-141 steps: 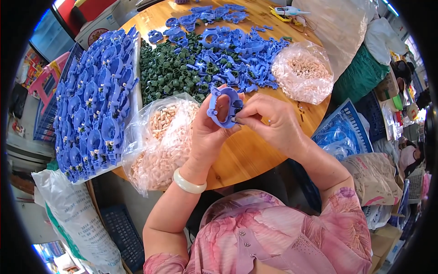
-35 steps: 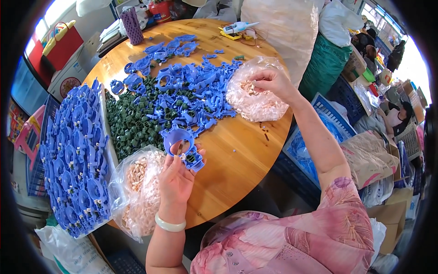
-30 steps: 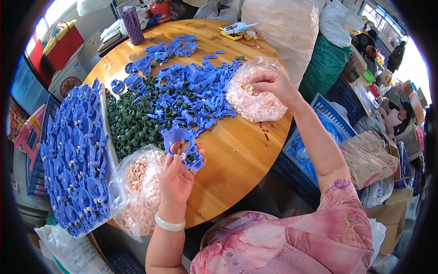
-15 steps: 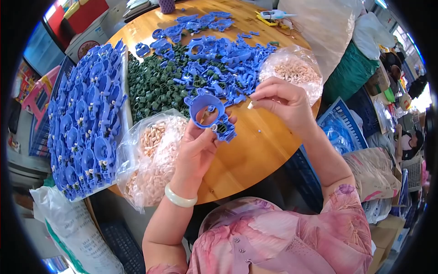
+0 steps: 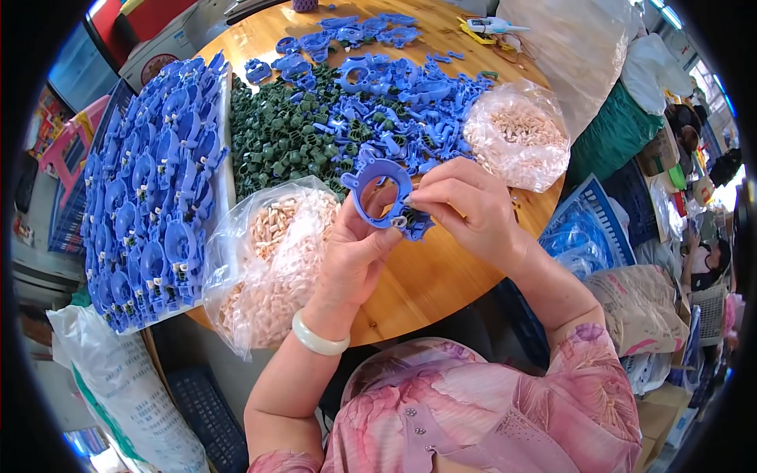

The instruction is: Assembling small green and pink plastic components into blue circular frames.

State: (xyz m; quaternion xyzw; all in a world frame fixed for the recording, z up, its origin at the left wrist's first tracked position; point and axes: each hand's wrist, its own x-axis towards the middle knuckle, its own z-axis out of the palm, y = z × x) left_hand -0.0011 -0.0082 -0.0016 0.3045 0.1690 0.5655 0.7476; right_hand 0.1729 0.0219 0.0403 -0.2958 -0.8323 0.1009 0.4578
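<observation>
My left hand (image 5: 359, 244) is closed around a blue ring-shaped plastic part (image 5: 363, 185), held above the table with its round opening facing up. At the part's lower right end, beside my left thumb, sit dark green and whitish bits. My right hand (image 5: 469, 209) pinches at that same end, its fingertips touching the part; the small white piece between them is mostly hidden. Below my left hand's side lies a clear bag of small pale pieces (image 5: 272, 252). Past my right hand is a second clear bag of pale pieces (image 5: 520, 130).
On the round wooden table (image 5: 426, 292) lie a heap of dark green parts (image 5: 284, 134) and a pile of blue parts (image 5: 426, 106). A board at left carries rows of blue assemblies (image 5: 154, 189). A glue gun-like white and blue tool (image 5: 493, 26) lies at the far edge.
My right hand has moved left and down, bringing the small white piece to the blue part. My left hand has shifted slightly right with the part. The view has shifted a little.
</observation>
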